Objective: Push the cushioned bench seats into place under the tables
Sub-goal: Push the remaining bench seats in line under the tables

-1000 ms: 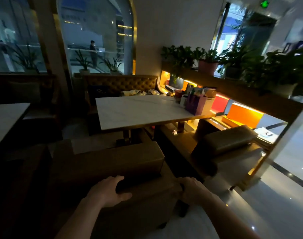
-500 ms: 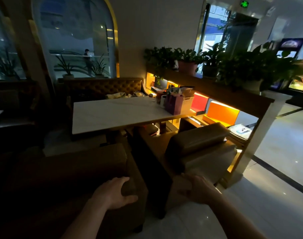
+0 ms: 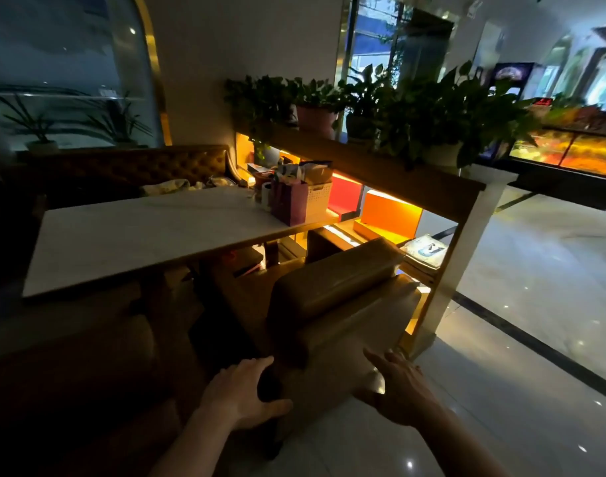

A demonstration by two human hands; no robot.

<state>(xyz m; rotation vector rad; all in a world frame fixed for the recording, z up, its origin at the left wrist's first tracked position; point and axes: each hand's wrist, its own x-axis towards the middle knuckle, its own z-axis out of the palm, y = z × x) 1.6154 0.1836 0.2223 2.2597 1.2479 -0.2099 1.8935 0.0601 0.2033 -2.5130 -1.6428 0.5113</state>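
Note:
A brown cushioned bench seat (image 3: 336,290) stands at the right end of the white marble table (image 3: 139,232), its front partly under the tabletop. My left hand (image 3: 239,394) is at the seat's rear left corner, fingers and thumb spread in a loose C against the back. Fingers splayed, my right hand (image 3: 398,387) is at the rear right edge. I cannot tell whether either hand touches the seat. A second bench seat (image 3: 71,373), very dark, stands to the left, in front of the table.
A wooden divider shelf (image 3: 398,173) with potted plants (image 3: 443,111) and lit orange boxes (image 3: 387,215) runs along the seat's right side. A purple bag (image 3: 289,204) and a basket sit on the table. Tiled floor (image 3: 536,304) opens to the right. A tufted sofa (image 3: 129,170) stands behind the table.
Both hands have left the back of the left bench seat and moved right to the back of the right one. My view has turned right with them.

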